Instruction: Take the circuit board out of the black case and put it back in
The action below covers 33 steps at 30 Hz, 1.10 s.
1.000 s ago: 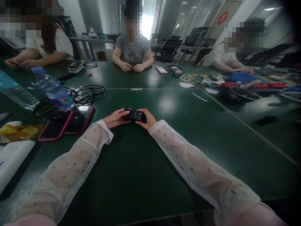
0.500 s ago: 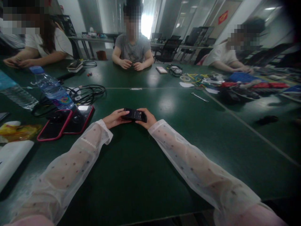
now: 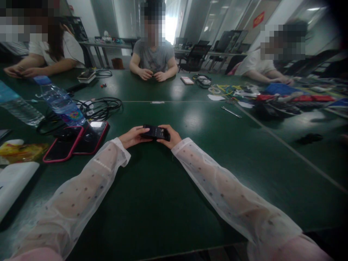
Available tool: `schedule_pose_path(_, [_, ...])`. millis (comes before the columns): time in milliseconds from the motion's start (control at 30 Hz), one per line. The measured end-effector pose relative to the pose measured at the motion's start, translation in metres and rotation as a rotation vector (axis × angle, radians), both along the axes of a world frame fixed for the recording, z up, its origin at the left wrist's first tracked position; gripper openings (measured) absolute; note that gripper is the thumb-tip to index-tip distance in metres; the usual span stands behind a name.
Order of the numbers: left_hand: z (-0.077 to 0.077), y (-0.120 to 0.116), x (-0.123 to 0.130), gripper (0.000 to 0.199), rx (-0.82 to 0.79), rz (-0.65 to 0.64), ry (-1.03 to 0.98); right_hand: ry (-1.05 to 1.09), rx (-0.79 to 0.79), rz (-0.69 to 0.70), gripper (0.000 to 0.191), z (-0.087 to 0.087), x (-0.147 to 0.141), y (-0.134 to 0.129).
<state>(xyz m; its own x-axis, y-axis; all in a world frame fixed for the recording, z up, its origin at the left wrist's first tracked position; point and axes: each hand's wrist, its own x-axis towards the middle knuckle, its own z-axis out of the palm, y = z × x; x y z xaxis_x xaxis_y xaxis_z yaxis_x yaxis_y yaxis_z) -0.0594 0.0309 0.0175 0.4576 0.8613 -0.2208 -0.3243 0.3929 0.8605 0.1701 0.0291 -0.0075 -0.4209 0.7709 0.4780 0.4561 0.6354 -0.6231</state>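
Observation:
Between my two hands is a small black device (image 3: 155, 132), its dark upper face showing a few light marks. My left hand (image 3: 133, 137) is closed on its left end, the thumb lying on top. At the right end, my right hand (image 3: 170, 136) grips it with thumb and fingers. The device is held low over the green table (image 3: 152, 203), near the middle of the view. To the left of my left hand, two phones in red cases (image 3: 63, 144) lie partly overlapping. The undersides of the device and some fingertips are hidden.
Left: a blue-capped bottle (image 3: 61, 101), a second bottle (image 3: 23, 105), black cables (image 3: 106, 108), a yellow packet (image 3: 24, 151) and a white object (image 3: 16, 185). Right: a metal strip (image 3: 231, 111) and a pile of cables and tools (image 3: 285, 98). Three people sit across the table.

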Motion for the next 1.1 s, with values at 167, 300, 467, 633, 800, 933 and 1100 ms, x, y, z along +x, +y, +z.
schedule_pose_path(167, [0.0018, -0.0016, 0.0025, 0.02, -0.016, 0.04, -0.005, 0.009, 0.018, 0.011, 0.054, -0.0008, -0.0002, 0.0003])
schedule_pose_path(300, [0.002, -0.0024, 0.0022, 0.02, -0.006, 0.026, -0.012, 0.02, 0.015, 0.013, 0.054, -0.0014, -0.0007, 0.0004])
schedule_pose_path(467, [0.0023, -0.0033, 0.0009, 0.022, 0.008, 0.009, -0.018, 0.03, 0.008, 0.006, 0.055, -0.0014, -0.0012, -0.0002])
schedule_pose_path(633, [0.0046, -0.0046, 0.0018, 0.022, -0.002, 0.028, -0.019, 0.023, -0.004, 0.01, 0.054, 0.0001, -0.0009, -0.0007])
schedule_pose_path(800, [0.0061, -0.0044, 0.0028, 0.025, -0.032, 0.041, -0.002, 0.015, -0.045, 0.005, 0.054, 0.0016, -0.0008, -0.0012])
schedule_pose_path(933, [0.0053, -0.0028, 0.0022, 0.024, -0.049, 0.033, -0.002, 0.0, -0.06, -0.006, 0.055, 0.0016, -0.001, -0.0012])
schedule_pose_path(1100, [0.0025, -0.0015, 0.0001, 0.028, -0.052, 0.019, -0.014, -0.005, -0.062, -0.012, 0.055, 0.0007, -0.0011, -0.0006])
